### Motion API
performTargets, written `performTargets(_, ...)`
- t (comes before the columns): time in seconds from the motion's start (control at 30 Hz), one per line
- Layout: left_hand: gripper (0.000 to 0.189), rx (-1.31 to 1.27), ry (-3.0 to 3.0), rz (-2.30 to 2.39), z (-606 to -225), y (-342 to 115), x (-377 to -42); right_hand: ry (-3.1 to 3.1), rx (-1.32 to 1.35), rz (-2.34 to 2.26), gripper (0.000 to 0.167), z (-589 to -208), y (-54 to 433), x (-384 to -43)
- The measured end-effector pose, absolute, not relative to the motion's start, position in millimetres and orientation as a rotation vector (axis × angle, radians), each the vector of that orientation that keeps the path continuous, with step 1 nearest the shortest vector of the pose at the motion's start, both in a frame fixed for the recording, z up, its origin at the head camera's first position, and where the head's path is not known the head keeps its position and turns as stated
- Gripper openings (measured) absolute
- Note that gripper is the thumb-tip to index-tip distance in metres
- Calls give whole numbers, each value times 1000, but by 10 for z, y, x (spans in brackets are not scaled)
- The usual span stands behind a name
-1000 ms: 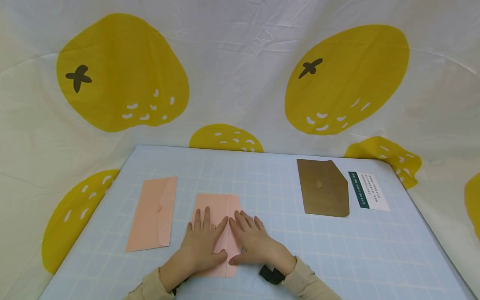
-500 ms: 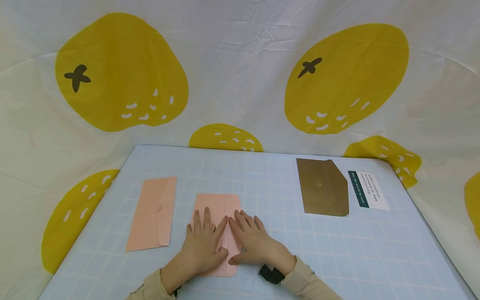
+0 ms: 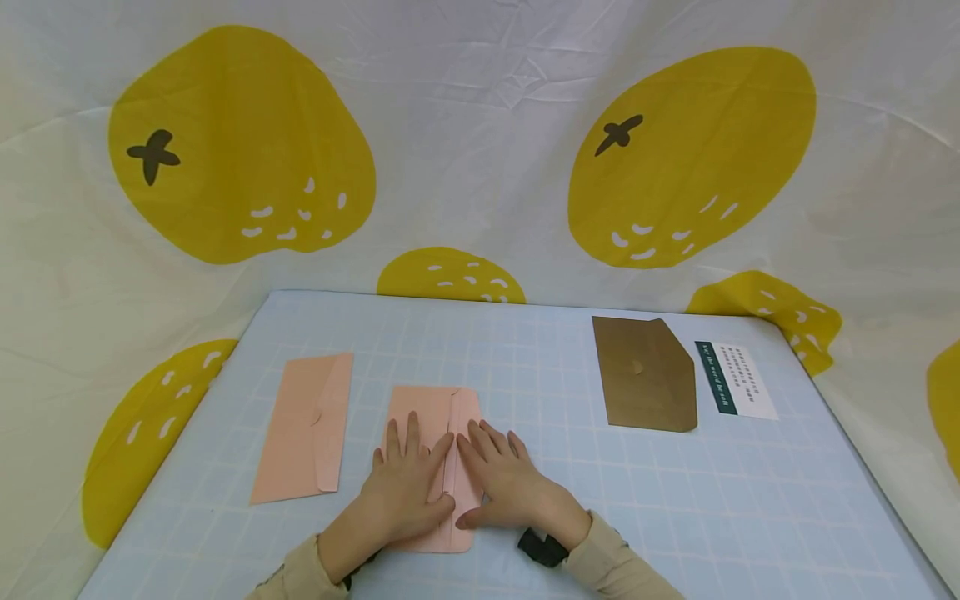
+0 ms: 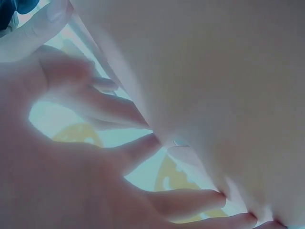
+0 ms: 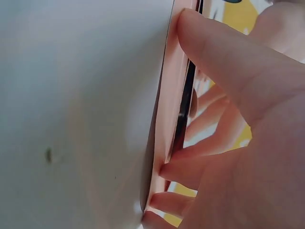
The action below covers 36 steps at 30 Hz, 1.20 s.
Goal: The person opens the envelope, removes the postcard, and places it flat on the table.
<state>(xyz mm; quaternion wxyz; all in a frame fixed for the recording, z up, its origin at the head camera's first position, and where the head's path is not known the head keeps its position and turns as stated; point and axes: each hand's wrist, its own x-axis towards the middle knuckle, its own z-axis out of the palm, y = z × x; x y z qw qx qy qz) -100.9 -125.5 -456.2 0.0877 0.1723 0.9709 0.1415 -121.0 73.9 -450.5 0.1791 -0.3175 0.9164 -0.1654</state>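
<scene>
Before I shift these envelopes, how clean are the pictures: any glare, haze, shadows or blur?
Head view: mostly crisp, faint sheen on the creased backdrop, smaller print on the card illegible. Left wrist view: hazy, low in contrast, bright background behind the left hand's fingers. Right wrist view: tabletop softly blurred, a shadow beside the pink envelope.

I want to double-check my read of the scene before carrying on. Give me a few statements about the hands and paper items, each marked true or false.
1. The left hand and right hand both touch the central pink envelope. True.
2. Only one pink envelope is in view. False: a second pink envelope lies to the left, untouched.
3. The printed card lies right of the brown envelope. True.
4. The printed card is tucked inside the brown envelope. False: it lies beside it.
5. The printed card has a dark green band. True.
</scene>
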Motion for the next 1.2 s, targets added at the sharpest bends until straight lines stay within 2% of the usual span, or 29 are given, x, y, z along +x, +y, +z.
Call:
performTargets(0.63, 73, 506, 2817, 517, -4502, -1317, -1082, 2593, -893, -440, 103, -4527, 736, -1215)
performTargets(0.73, 73, 519, 2810, 538, -4484, -1324, -1082, 2599, -892, -450, 99, -4530, 723, -1205)
performTargets(0.97, 75, 509, 2786, 583, -4462, -1329, -1090, 2645, -901, -448, 81, -4564, 639, -1138)
performTargets(1.2, 73, 516, 2787, 595, -4471, -1343, -1102, 2652, -840, -406, 80, -4571, 548, -1079)
